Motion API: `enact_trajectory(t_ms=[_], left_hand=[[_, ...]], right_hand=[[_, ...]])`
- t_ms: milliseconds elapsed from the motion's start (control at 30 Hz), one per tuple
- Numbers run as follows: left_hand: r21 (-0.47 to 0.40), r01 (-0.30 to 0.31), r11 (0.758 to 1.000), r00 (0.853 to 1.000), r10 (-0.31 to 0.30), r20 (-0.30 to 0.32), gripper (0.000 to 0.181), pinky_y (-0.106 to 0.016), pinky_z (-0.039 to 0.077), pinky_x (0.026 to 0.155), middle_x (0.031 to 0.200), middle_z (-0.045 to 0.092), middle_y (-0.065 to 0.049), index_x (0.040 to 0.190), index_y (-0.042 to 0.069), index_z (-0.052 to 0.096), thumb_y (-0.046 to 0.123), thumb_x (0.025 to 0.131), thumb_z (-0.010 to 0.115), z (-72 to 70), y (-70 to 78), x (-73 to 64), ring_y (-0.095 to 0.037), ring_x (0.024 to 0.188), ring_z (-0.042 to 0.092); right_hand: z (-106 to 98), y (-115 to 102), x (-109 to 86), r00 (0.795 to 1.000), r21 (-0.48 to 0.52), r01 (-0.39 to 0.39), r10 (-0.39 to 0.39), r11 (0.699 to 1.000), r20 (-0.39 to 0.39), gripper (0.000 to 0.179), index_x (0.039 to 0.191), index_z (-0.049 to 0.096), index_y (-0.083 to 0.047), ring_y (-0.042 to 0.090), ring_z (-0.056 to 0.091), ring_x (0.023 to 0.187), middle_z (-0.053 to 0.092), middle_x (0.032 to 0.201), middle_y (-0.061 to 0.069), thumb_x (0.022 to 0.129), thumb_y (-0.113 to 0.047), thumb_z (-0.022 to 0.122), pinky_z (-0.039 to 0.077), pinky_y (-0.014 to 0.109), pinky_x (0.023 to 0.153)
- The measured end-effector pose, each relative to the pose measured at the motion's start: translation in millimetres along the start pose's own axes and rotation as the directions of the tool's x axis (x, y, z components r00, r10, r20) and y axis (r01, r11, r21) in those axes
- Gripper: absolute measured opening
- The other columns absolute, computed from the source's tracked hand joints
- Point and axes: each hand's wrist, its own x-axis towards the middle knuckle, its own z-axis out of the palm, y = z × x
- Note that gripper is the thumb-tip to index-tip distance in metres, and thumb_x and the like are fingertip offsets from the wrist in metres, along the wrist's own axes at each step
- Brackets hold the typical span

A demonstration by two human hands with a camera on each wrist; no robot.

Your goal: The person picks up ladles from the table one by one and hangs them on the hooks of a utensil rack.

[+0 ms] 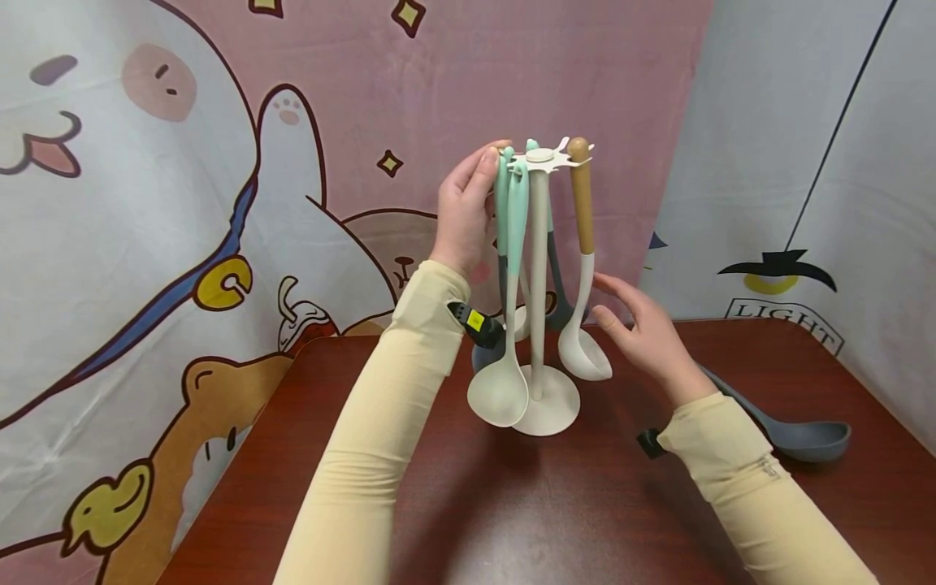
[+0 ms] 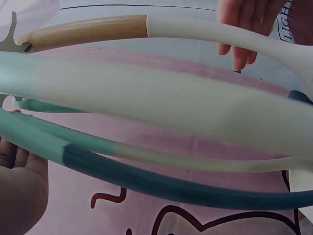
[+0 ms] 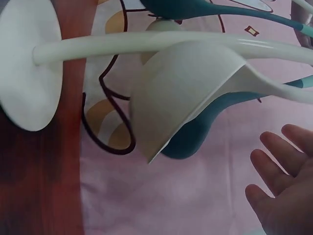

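Observation:
A white utensil stand [image 1: 548, 410] holds several hanging kitchen utensils. My left hand [image 1: 464, 203] is at its top left, thumb and fingers pinching the upper end of a mint-handled utensil [image 2: 122, 174] with a dark blue-grey shaft. In front of that hangs a cream ladle [image 1: 497, 394] with a mint handle. On the right side a white ladle [image 1: 582, 353] with a wooden handle hangs from a hook. Close beside its shaft is my right hand [image 1: 643, 333], fingers extended and holding nothing; in the right wrist view a gap separates the hand [image 3: 286, 181] from the ladle [image 3: 186, 88].
A dark grey ladle [image 1: 812, 441] lies on the right of the brown table [image 1: 585, 504]. Behind the stand hangs a dark-headed utensil [image 1: 559, 313] with a mint handle. A cartoon-printed cloth [image 1: 570, 65] covers the wall at the back.

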Motion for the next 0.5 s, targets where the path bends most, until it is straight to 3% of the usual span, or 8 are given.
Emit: enact_trajectory(t_ms=[500], left_hand=[[-0.009, -0.004, 1.000, 1.000, 0.004, 0.005, 0.033, -0.031, 0.052, 0.090, 0.115, 0.068, -0.011, 0.128, -0.003, 0.062, 0.017, 0.106, 0.048, -0.1, -0.1, -0.2, -0.015, 0.101, 0.064]], right_hand=[[-3, 28, -18.5, 0.994, -0.107, -0.022, 0.033, 0.994, 0.100, 0.065, 0.154, 0.034, -0.008, 0.047, 0.027, 0.139, 0.033, 0.154, 0.024, 0.100, -0.037, 0.058, 0.024, 0.069, 0.105]])
